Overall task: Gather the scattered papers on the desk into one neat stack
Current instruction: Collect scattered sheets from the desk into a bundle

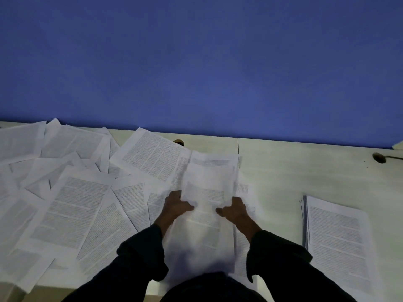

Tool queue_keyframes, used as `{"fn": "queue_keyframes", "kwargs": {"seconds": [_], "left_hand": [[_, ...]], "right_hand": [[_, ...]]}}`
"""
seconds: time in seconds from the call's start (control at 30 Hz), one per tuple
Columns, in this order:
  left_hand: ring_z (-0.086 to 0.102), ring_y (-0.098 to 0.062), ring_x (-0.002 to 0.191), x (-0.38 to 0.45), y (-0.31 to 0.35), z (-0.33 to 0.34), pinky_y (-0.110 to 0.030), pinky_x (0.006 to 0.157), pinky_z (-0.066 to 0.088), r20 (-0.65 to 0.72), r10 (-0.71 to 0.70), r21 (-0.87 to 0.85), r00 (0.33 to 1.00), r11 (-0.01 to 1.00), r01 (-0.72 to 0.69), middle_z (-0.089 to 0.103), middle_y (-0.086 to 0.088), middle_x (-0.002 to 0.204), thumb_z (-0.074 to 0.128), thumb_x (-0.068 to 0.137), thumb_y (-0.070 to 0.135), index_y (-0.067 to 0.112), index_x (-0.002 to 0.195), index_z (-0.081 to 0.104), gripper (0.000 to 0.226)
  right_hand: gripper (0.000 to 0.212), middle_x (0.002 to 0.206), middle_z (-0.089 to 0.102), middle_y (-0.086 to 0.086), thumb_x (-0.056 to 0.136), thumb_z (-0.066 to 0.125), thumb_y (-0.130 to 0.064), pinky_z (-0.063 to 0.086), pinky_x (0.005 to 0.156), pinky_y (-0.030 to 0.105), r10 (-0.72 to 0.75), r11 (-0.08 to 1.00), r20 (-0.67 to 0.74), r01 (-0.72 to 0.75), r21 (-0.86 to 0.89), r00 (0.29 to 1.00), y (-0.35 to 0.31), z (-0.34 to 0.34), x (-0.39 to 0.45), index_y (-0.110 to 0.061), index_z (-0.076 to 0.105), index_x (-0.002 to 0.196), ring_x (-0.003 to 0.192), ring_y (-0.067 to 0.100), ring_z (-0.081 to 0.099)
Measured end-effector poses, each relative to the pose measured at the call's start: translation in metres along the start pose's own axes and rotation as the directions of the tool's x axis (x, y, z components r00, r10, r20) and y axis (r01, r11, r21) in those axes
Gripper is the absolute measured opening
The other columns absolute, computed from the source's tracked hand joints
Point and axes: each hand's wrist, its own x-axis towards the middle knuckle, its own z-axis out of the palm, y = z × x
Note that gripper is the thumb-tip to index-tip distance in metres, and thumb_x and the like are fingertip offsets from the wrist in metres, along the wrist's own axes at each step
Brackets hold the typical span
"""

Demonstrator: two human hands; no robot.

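Many printed white sheets (65,205) lie scattered and overlapping across the left half of the pale desk (283,171). In front of me I hold a bundle of sheets (207,192) by its two long sides. My left hand (174,205) grips the left edge with its thumb on top. On the right edge my right hand (234,209) grips the same way. The bundle is blurred, and its far end lifts off the desk. A gathered stack of papers (338,243) lies flat at the right, apart from both hands.
A blue partition wall (196,62) rises behind the desk. Two cable holes (179,142) (379,157) sit near the back edge, the right one with a cable. A seam (238,144) divides the desk top. Bare desk surface shows between the held bundle and the stack.
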Motion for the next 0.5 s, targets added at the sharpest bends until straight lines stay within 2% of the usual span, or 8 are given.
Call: {"fn": "queue_keyframes", "kwargs": {"seconds": [0.07,0.1,0.2,0.23,0.3,0.4,0.43,0.5], "left_hand": [[0.074,-0.016,0.093,-0.006,0.006,-0.005,-0.030,0.080,0.061,-0.012,0.009,-0.201,1.000,0.980,-0.011,0.077,0.002,0.097,0.092,0.065,0.008,0.021,0.098,0.074,0.039],[0.074,-0.013,0.091,-0.006,0.009,-0.010,-0.026,0.076,0.060,0.021,0.015,-0.259,1.000,0.966,-0.010,0.077,0.001,0.100,0.088,0.070,0.002,0.018,0.101,0.074,0.037],[0.073,-0.018,0.102,-0.009,0.026,-0.028,-0.027,0.081,0.060,0.177,0.077,-0.298,0.981,0.954,-0.021,0.076,-0.004,0.111,0.083,0.074,-0.003,0.013,0.113,0.072,0.043],[0.073,-0.019,0.103,-0.009,0.031,-0.032,-0.029,0.084,0.059,0.188,0.090,-0.302,0.978,0.953,-0.029,0.076,-0.003,0.112,0.083,0.074,-0.001,0.013,0.114,0.072,0.044],[0.072,-0.018,0.105,-0.006,0.035,-0.036,-0.030,0.088,0.058,0.120,0.076,-0.329,0.990,0.944,-0.033,0.076,-0.001,0.111,0.085,0.073,0.004,0.015,0.113,0.072,0.044],[0.071,-0.020,0.107,-0.009,0.028,-0.030,-0.024,0.081,0.058,0.135,0.048,-0.272,0.990,0.962,-0.009,0.077,0.002,0.107,0.085,0.073,0.003,0.016,0.108,0.073,0.039],[0.070,-0.022,0.108,-0.014,0.026,-0.025,-0.023,0.080,0.057,0.129,0.025,-0.257,0.991,0.966,0.009,0.077,0.000,0.106,0.083,0.075,0.001,0.013,0.108,0.071,0.037],[0.068,-0.026,0.104,-0.014,0.016,-0.024,-0.029,0.084,0.054,-0.059,-0.062,-0.359,0.996,0.933,0.037,0.073,-0.006,0.110,0.082,0.077,0.001,0.004,0.110,0.066,0.037]], "right_hand": [[0.046,0.132,0.068,0.014,0.083,0.083,-0.004,0.053,0.101,0.035,-0.047,0.982,0.106,0.026,0.189,0.993,0.010,0.002,0.002,-0.006,0.067,0.126,0.120,0.029,0.066],[0.042,0.129,0.070,0.014,0.081,0.085,-0.003,0.055,0.101,0.037,-0.055,0.963,0.106,0.025,0.268,0.993,0.011,0.000,0.002,-0.010,0.070,0.119,0.116,0.028,0.068],[0.045,0.120,0.076,0.008,0.076,0.089,-0.008,0.058,0.097,0.045,-0.076,0.890,0.168,-0.009,0.457,0.983,0.005,-0.011,0.002,-0.009,0.074,0.118,0.109,0.026,0.074],[0.045,0.118,0.077,0.006,0.076,0.089,-0.009,0.060,0.093,0.044,-0.081,0.877,0.176,-0.014,0.480,0.981,-0.003,-0.016,0.000,-0.009,0.074,0.119,0.107,0.025,0.074],[0.042,0.113,0.078,0.005,0.076,0.089,-0.010,0.063,0.082,0.039,-0.095,0.866,0.125,0.020,0.500,0.988,-0.017,-0.025,0.001,-0.010,0.076,0.117,0.102,0.025,0.076],[0.038,0.108,0.079,0.004,0.076,0.089,-0.008,0.063,0.069,0.031,-0.123,0.886,0.108,0.060,0.461,0.986,-0.030,-0.029,-0.005,-0.012,0.076,0.112,0.090,0.018,0.077],[0.039,0.108,0.079,0.005,0.076,0.089,-0.009,0.063,0.068,0.030,-0.117,0.896,0.143,0.043,0.442,0.983,-0.028,-0.028,-0.008,-0.012,0.076,0.113,0.089,0.017,0.077],[0.044,0.109,0.079,0.008,0.074,0.091,-0.020,0.063,0.078,0.035,-0.064,0.898,0.183,-0.023,0.440,0.981,-0.016,-0.030,-0.017,-0.011,0.076,0.114,0.092,0.022,0.077]]}}
